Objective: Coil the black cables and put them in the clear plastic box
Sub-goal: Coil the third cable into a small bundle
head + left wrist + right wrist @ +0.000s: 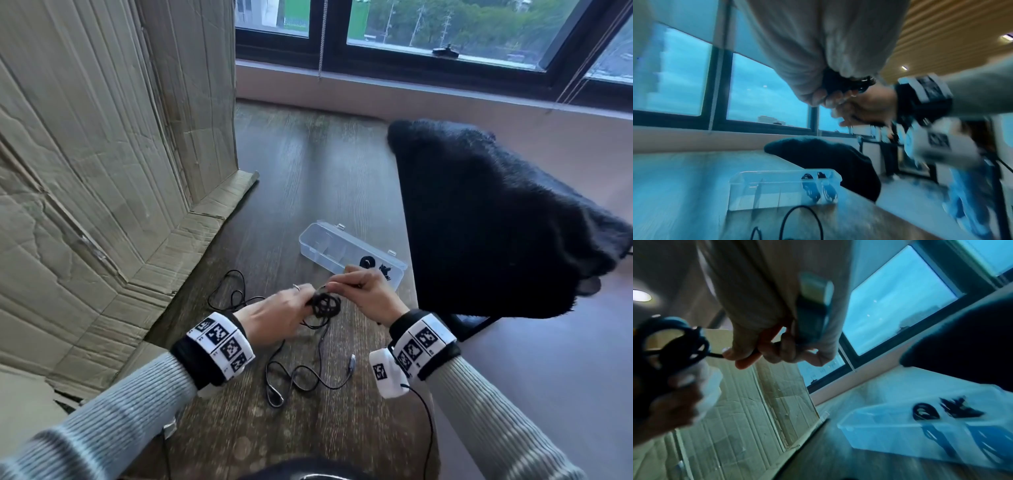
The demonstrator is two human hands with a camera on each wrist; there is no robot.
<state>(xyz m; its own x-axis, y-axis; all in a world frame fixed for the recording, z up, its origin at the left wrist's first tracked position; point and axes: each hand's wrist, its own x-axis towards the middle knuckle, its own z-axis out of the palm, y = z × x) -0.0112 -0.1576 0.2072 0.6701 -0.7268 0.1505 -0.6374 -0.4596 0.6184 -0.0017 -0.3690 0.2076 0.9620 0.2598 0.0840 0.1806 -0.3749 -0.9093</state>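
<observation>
A big cardboard sheet stands at nine o'clock on the desk, and a black fuzzy cloth lies at three. The clear plastic box sits open at the middle, with two coiled cables inside at its right end. The left hand grips one small coil; the right hand pinches its loose end with fingers together. Two more cables lie loose. Cable is light and bendy, and I think it springs open, so hold the coil's middle.

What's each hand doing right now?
Left hand: grips the coiled black cable.
Right hand: pinches the same cable's free end, beside the coil.
</observation>
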